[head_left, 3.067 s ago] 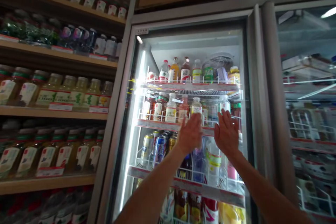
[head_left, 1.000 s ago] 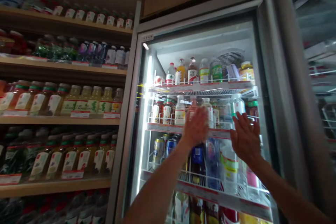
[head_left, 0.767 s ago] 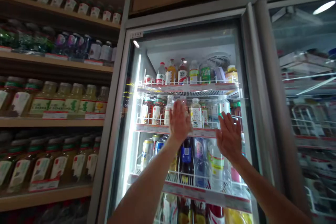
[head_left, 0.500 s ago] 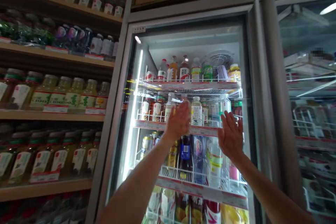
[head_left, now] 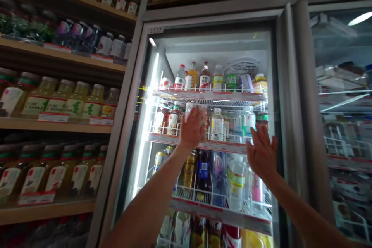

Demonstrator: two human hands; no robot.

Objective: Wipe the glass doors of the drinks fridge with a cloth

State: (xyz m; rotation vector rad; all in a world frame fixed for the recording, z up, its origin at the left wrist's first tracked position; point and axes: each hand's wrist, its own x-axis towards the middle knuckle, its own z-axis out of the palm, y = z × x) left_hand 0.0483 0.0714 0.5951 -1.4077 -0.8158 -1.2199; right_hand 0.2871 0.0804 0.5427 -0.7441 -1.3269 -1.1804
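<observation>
We held both hands raised before a glass-doored cooler, arms reaching up from the lower edge of the view. Our left grip was unclosed, its fingers pointing upward and slightly blurred, and it covered part of the row on the second shelf. Our right grip was also unclosed, its fingers loosely extended and a little apart, lower and farther right. We could not tell whether either palm touched the glass.

Between our hands, a pale bottle with a white label stood upright on that second shelf. A clear bottle with green on its label stood there too, just beyond our right fingertips.

On the top shelf we saw a red-capped bottle, an orange bottle, a dark bottle and a green can. Under the second shelf stood gold cans, a dark bottle with a blue label and a clear bottle with a yellow-green label.

To our left, wooden shelves carried rows of bottled drinks; to our right was another glass door.
</observation>
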